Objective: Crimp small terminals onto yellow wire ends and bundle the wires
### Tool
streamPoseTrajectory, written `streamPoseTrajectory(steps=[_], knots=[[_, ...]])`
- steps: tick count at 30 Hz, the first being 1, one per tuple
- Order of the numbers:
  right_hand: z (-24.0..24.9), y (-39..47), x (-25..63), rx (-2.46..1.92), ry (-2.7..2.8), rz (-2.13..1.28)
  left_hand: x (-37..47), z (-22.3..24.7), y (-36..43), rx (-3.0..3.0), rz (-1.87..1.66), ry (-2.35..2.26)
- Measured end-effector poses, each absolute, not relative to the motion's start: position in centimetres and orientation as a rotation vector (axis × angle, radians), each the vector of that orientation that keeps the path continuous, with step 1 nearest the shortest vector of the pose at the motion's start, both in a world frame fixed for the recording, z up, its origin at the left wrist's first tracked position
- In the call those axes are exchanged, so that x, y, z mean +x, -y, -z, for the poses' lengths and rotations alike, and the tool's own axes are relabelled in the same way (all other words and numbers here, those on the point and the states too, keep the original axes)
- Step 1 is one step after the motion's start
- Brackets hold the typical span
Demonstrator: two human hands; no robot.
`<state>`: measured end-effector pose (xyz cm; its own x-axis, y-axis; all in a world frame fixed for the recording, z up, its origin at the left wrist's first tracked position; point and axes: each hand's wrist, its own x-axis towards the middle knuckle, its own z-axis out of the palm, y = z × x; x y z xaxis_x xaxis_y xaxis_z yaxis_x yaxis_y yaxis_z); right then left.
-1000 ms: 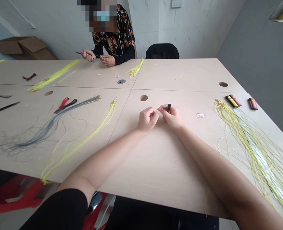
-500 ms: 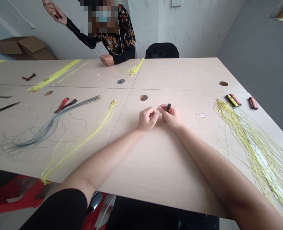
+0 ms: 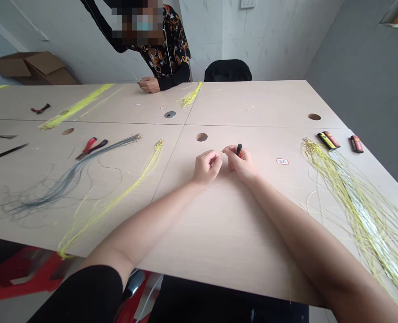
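Observation:
Fingertips almost meeting, my two hands rest over the middle of the near table. My left hand (image 3: 207, 168) is closed in a pinch; what it grips is too small to name. A tiny gold-coloured piece (image 3: 222, 152) shows between the fingertips of both hands. Closed as well, my right hand (image 3: 242, 167) has a slim tool with a black and orange handle (image 3: 239, 150) held in its fingers, the handle pointing up. The tool's working end is hidden by the hand. A small red-edged label (image 3: 282, 161) lies to the right of this hand.
On the left lie yellow cords (image 3: 128, 189), grey cords (image 3: 76, 172) and red-black pliers (image 3: 91, 146). More pale yellow cords (image 3: 348, 197) spread at right, near black-and-red tools (image 3: 328, 140). A round table hole (image 3: 202, 137) is ahead. A co-worker (image 3: 175, 40) sits opposite.
The handle in my right hand has shifted slightly right and up; both hands stay nearly in place. The co-worker's raised hand has gone up out of view.

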<state>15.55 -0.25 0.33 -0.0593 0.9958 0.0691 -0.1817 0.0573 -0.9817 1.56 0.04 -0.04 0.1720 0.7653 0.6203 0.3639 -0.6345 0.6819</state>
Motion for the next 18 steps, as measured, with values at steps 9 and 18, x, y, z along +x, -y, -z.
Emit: streamPoseTrajectory(steps=[9, 18], knots=[[0.03, 0.15, 15.78, -0.948, 1.174, -1.289, 1.57, 0.05, -0.05, 2.06, -1.437, -1.088], [0.07, 0.08, 15.59, -0.96, 1.23, -1.244, 1.63, 0.17, -0.16, 2.069, -1.452, -1.076]])
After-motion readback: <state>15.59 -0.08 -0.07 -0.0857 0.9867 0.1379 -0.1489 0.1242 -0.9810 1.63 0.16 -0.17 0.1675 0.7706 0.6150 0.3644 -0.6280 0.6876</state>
